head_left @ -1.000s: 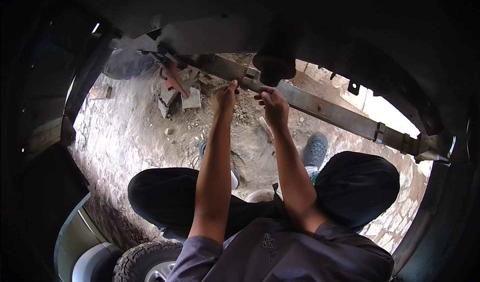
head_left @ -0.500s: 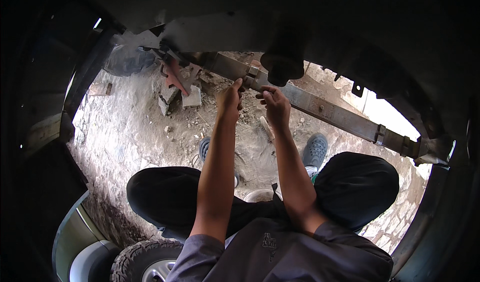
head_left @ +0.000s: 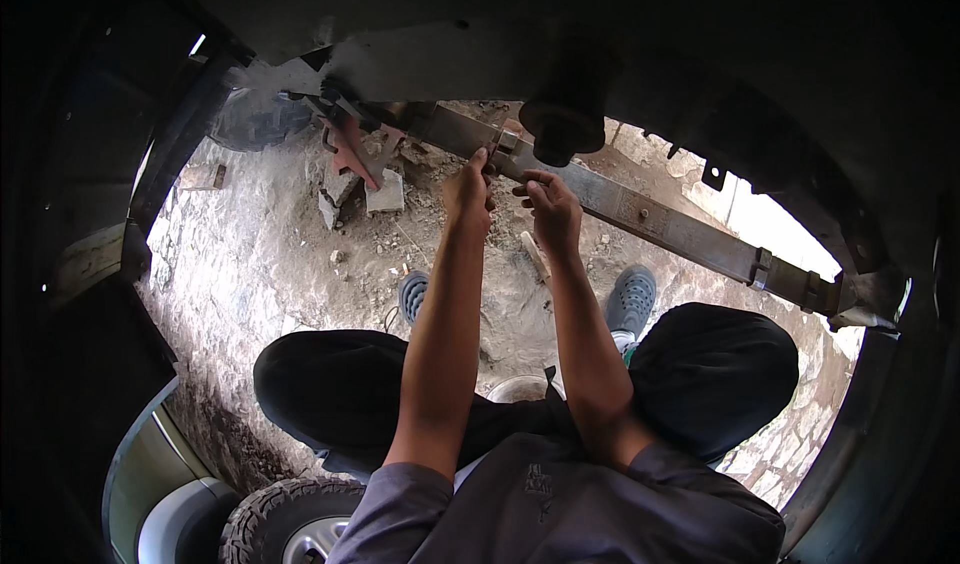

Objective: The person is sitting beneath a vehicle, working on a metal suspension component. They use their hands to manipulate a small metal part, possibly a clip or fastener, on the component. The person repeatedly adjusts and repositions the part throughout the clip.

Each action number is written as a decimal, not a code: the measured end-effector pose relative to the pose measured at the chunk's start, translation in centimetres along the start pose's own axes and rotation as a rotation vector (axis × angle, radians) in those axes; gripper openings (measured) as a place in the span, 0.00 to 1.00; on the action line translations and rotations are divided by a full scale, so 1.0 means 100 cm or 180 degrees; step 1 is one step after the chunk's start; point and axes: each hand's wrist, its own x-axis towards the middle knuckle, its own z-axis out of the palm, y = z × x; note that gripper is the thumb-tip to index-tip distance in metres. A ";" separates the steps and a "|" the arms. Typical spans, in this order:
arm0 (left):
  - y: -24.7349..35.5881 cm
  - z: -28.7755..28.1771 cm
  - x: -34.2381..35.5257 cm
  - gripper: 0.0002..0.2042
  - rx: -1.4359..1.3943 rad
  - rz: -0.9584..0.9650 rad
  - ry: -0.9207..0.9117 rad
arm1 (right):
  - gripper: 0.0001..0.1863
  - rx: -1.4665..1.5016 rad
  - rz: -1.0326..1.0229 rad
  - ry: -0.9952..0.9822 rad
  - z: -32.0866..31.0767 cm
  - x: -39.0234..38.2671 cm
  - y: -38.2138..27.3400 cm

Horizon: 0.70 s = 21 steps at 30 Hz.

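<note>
A long metal leaf spring (head_left: 690, 242) slants from upper left to lower right beyond my hands. A metal clamp (head_left: 507, 144) wraps around it near my fingertips. My left hand (head_left: 468, 194) is closed, its thumb raised against the spring's near edge just left of the clamp; whatever it grips is hidden. Just to its right, my right hand (head_left: 555, 212) has its fingers curled in a pinch under the spring's near edge. What lies between those fingers is too small and dark to make out. A dark round bump stop (head_left: 563, 129) hangs above my right hand.
Dark vehicle bodywork (head_left: 400, 24) arches overhead and along both sides. A red metal stand (head_left: 350, 152) and broken blocks (head_left: 384, 194) are at far left. A loose tire (head_left: 255, 524) lies at lower left. Rubble covers the dirt ground (head_left: 250, 244) around my shoes (head_left: 630, 302).
My left hand and forearm have shifted slightly right and upward, with the thumb now higher on the spring's edge. My right hand stays nearly where it was.
</note>
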 end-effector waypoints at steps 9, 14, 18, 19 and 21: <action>0.001 -0.007 -0.011 0.15 0.0043 0.0030 0.0061 | 0.13 0.0107 0.0054 -0.0083 -0.002 -0.004 -0.005; 0.004 0.005 -0.017 0.15 0.0105 -0.0069 0.0257 | 0.13 0.0075 0.0056 -0.0085 -0.006 0.000 0.003; -0.005 -0.006 -0.014 0.16 0.0027 -0.0073 0.0242 | 0.14 0.0167 0.0001 -0.0074 -0.002 -0.003 0.007; -0.004 -0.006 -0.012 0.16 0.0034 -0.0035 0.0225 | 0.14 0.0164 -0.0002 -0.0062 -0.002 -0.003 0.008; 0.000 -0.004 -0.009 0.16 0.0044 0.0039 0.0197 | 0.14 0.0163 -0.0049 -0.0063 -0.003 0.000 0.010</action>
